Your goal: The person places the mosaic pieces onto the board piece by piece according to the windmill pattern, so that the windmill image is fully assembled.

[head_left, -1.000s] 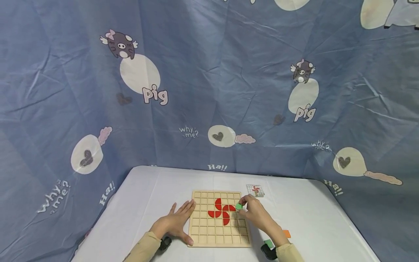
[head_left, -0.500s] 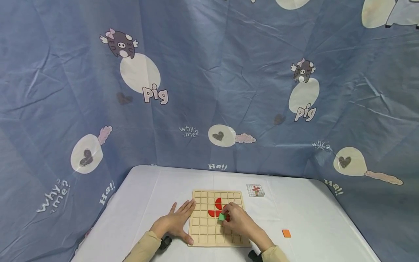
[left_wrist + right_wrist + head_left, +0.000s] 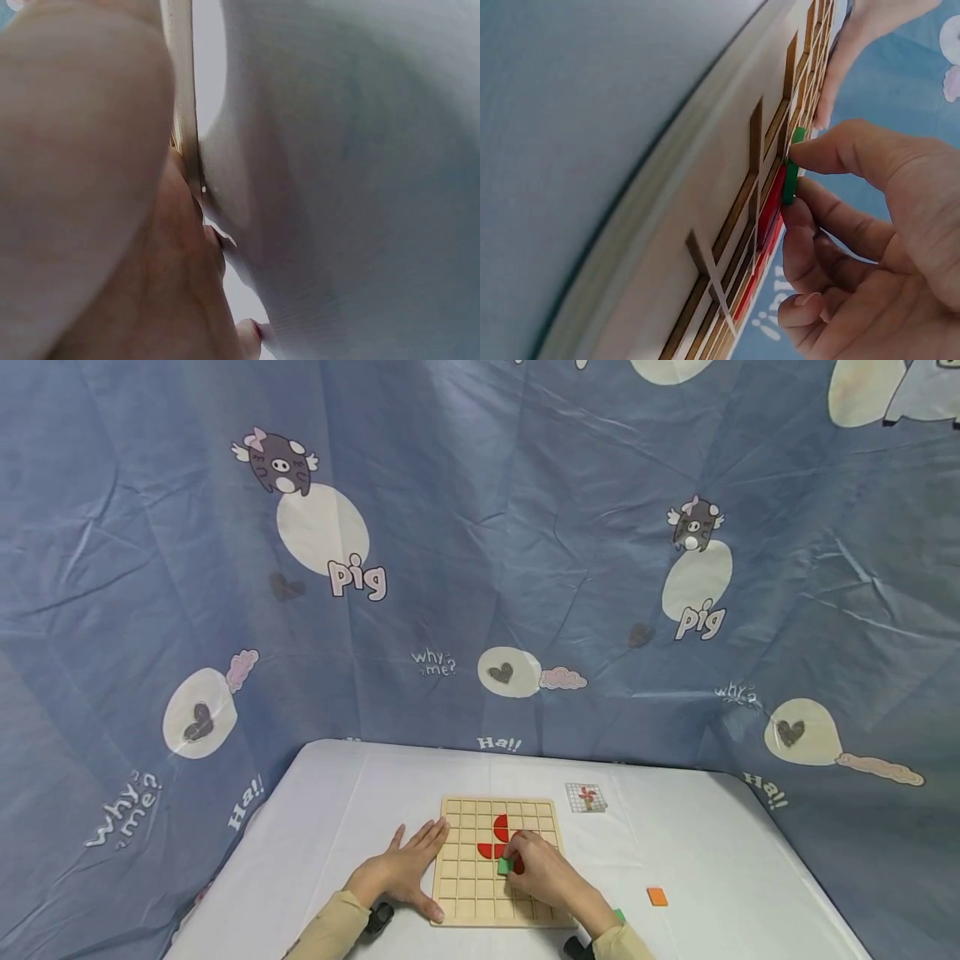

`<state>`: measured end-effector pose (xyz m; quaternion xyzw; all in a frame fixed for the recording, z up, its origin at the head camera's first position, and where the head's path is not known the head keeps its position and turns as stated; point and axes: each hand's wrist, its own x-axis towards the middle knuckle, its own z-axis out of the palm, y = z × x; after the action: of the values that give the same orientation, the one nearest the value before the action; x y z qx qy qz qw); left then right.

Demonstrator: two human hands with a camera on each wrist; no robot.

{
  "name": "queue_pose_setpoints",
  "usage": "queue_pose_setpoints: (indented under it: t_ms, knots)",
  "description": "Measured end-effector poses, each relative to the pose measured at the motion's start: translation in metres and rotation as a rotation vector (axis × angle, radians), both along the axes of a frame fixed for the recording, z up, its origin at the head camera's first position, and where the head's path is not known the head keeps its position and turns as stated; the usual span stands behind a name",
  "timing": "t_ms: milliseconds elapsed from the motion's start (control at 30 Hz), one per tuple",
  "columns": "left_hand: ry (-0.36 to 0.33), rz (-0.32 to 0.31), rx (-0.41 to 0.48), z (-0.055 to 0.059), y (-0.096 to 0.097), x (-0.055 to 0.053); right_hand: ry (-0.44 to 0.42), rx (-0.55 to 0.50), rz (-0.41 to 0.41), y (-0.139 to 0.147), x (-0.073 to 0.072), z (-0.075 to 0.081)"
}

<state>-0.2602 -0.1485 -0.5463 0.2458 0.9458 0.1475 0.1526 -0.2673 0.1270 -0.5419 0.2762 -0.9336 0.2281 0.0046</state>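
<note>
A wooden grid board (image 3: 472, 910) lies on the white table, with red quarter-circle tiles (image 3: 501, 827) set in a pinwheel near its middle. My right hand (image 3: 546, 870) pinches a green square tile (image 3: 505, 866) between thumb and fingers, at a cell just below the left red tile. The right wrist view shows this green tile (image 3: 793, 169) held by its edges against the board beside a red tile (image 3: 771, 202). My left hand (image 3: 405, 870) rests flat with spread fingers along the board's left edge. Part of the pinwheel is hidden under the right hand.
A small card (image 3: 586, 797) printed with a grid and a red pinwheel lies beyond the board's far right corner. An orange square tile (image 3: 657, 897) sits to the right. Another green piece (image 3: 619, 915) peeks out by the right forearm. A patterned blue cloth (image 3: 420, 610) hangs behind.
My right hand has carried the green tile left and nearer, from the board's right edge to a cell below the pinwheel's centre. The left hand stays put.
</note>
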Motion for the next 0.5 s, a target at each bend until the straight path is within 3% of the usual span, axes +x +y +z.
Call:
queue_pose_setpoints:
  t_ms: [500]
  knots:
    - [0.002, -0.002, -0.010, 0.0002, 0.0006, -0.0001, -0.044, -0.001, 0.043, 0.0001, -0.0012, 0.0036]
